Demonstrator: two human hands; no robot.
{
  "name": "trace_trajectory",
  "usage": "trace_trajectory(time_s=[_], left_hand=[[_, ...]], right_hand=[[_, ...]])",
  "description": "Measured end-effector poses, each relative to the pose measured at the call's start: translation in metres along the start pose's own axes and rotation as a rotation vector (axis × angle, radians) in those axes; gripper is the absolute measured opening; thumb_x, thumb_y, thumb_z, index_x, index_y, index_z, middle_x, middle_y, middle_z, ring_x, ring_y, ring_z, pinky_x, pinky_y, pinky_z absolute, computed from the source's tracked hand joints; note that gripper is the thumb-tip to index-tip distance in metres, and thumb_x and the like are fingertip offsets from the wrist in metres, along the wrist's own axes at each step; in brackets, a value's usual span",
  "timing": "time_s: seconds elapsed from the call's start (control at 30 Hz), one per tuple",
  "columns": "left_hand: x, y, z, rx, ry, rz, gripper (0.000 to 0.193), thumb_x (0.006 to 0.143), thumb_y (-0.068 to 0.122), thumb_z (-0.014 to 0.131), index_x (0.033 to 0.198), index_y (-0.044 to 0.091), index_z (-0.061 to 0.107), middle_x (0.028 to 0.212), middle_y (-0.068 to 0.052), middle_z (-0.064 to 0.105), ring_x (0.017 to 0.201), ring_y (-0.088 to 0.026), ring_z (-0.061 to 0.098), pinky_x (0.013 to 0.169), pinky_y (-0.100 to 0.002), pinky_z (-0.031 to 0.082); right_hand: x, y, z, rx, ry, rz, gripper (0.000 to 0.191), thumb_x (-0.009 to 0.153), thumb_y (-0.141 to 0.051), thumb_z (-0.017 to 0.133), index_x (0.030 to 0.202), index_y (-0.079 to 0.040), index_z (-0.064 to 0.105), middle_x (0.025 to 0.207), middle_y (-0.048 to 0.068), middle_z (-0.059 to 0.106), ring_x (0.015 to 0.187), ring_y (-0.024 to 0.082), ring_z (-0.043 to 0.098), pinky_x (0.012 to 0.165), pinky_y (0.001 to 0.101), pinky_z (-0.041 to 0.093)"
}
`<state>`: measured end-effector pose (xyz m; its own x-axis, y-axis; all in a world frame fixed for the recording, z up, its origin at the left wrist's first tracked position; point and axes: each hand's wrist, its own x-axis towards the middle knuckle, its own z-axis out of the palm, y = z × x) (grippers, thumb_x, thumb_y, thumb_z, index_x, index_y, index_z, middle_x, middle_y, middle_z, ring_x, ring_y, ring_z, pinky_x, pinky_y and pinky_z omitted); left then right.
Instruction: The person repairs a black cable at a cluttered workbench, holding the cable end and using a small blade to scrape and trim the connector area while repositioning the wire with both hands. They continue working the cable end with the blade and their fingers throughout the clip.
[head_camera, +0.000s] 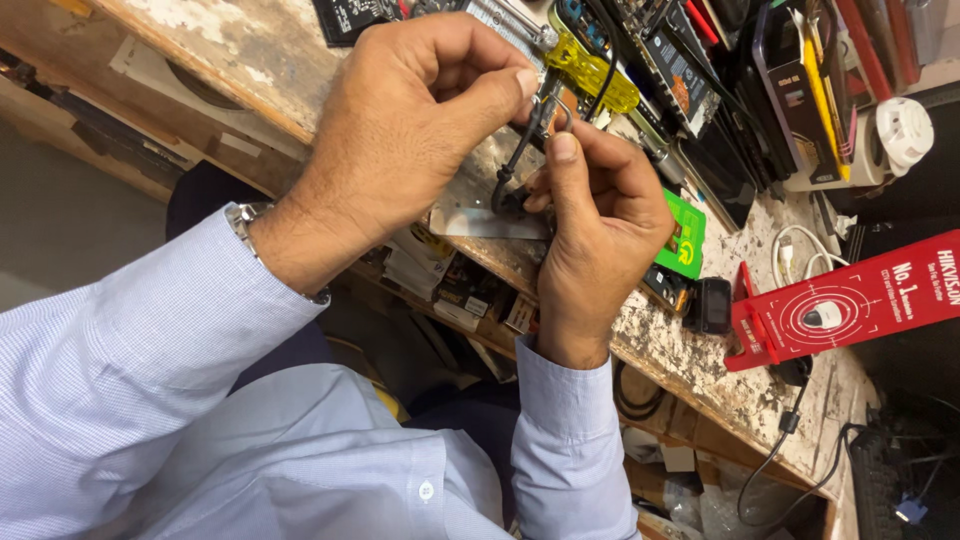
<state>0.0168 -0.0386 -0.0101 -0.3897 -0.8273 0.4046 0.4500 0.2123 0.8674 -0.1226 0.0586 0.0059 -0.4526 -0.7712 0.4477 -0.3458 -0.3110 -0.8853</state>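
Note:
My left hand (410, 120), with a wristwatch (245, 215) on its wrist, pinches a small metal part at the end of a thin black cable (512, 165) between thumb and fingers. My right hand (600, 225) grips the lower end of the same cable, thumb raised against the part. Both hands meet just above the worn workbench edge (700, 360). A flat silver metal plate (465, 215) lies under them. What the fingers enclose is mostly hidden.
A yellow-handled screwdriver (592, 70) lies just behind the hands. Circuit boards and black devices (700, 100) crowd the back. A green card (685, 240), a red box (850, 300), a white cable (800, 250) and a white round cap (905, 130) sit to the right.

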Motion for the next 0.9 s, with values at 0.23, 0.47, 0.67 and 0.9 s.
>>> trace_trajectory(time_s=[0.23, 0.47, 0.67, 0.9], left_hand=[[0.0017, -0.0046, 0.0006, -0.027, -0.010, 0.011, 0.009, 0.105, 0.008, 0.068, 0.108, 0.001, 0.072, 0.098, -0.003, 0.077, 0.091, -0.006, 0.074, 0.084, -0.021, 0.061], [0.0030, -0.0080, 0.0004, -0.036, 0.008, 0.018, 0.009, 0.106, 0.009, 0.068, 0.107, 0.000, 0.071, 0.096, -0.002, 0.076, 0.090, -0.006, 0.073, 0.083, -0.022, 0.061], [0.0035, -0.0087, -0.0004, -0.054, -0.002, 0.026, 0.010, 0.106, 0.009, 0.068, 0.107, 0.000, 0.071, 0.098, -0.003, 0.076, 0.092, -0.007, 0.073, 0.084, -0.022, 0.061], [0.0023, -0.0045, -0.0018, 0.019, -0.015, 0.057, 0.010, 0.106, 0.009, 0.069, 0.110, 0.001, 0.072, 0.101, -0.003, 0.078, 0.094, -0.006, 0.075, 0.086, -0.022, 0.062]], right_hand=[[0.0028, 0.0017, -0.0034, -0.019, -0.030, -0.001, 0.013, 0.107, -0.006, 0.071, 0.116, 0.002, 0.072, 0.093, 0.004, 0.071, 0.075, 0.008, 0.063, 0.066, 0.0231, 0.051], [0.0031, 0.0011, -0.0047, -0.008, -0.055, -0.018, 0.012, 0.107, -0.006, 0.072, 0.116, 0.002, 0.073, 0.094, 0.004, 0.071, 0.069, 0.006, 0.061, 0.067, 0.0229, 0.050], [0.0039, 0.0013, -0.0021, -0.060, -0.012, -0.013, 0.011, 0.105, -0.005, 0.072, 0.114, 0.001, 0.072, 0.094, 0.003, 0.071, 0.075, 0.007, 0.063, 0.066, 0.0218, 0.052], [0.0039, 0.0013, -0.0013, -0.045, -0.034, -0.040, 0.010, 0.107, -0.005, 0.071, 0.114, 0.001, 0.072, 0.093, 0.003, 0.070, 0.070, 0.006, 0.061, 0.066, 0.0219, 0.051]])
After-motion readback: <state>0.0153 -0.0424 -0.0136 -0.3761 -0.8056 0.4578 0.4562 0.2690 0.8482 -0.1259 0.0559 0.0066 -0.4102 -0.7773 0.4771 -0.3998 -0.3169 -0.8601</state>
